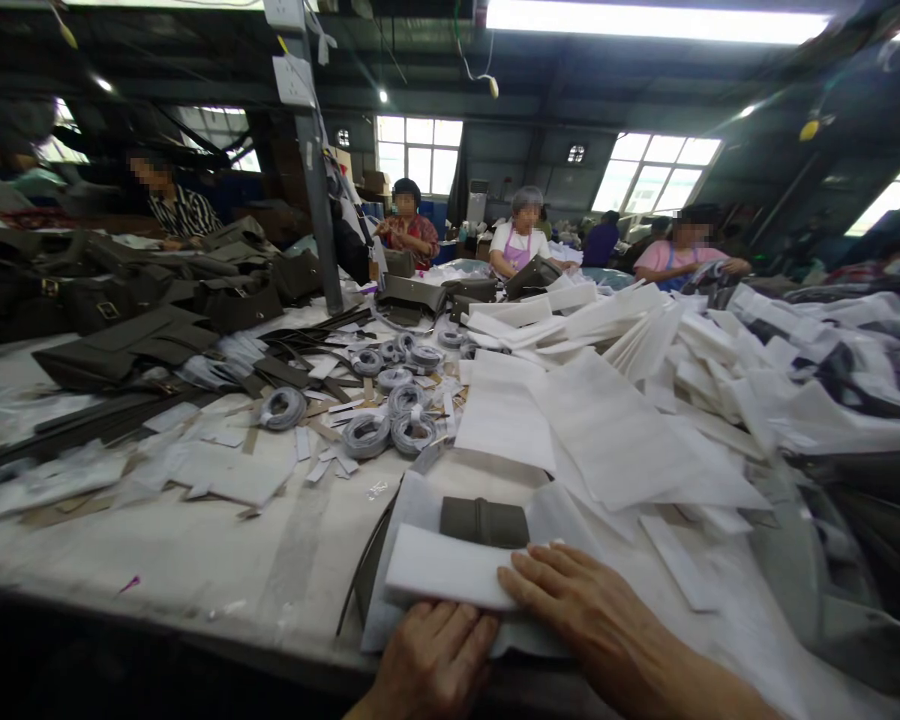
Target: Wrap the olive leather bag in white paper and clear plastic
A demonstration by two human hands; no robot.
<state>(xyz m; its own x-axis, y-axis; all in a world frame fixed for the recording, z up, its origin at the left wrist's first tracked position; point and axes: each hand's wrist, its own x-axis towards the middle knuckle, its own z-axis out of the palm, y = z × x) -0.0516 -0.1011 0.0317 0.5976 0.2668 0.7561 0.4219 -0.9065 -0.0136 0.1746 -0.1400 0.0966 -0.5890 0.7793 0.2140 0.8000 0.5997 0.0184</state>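
In front of me at the table's near edge lies a folded white foam pad (450, 570). My left hand (436, 655) is closed on its near edge, fingers bent and thumb hidden. My right hand (581, 605) lies over the pad's right end with fingers stretched out. Just beyond the pad shows a dark olive leather-like piece (484, 522) with a raised band across it. Beneath them is a white foam sheet (405, 510), and a dark strap (367, 565) curves along its left side.
Loose white foam sheets (615, 430) pile up ahead and right. Rolled grey coils (367, 435) and paper scraps are scattered at centre. Dark bags (127, 345) heap on the left, near a metal post (319, 200). Several co-workers, including a person in a lilac apron (519, 245), work across the table.
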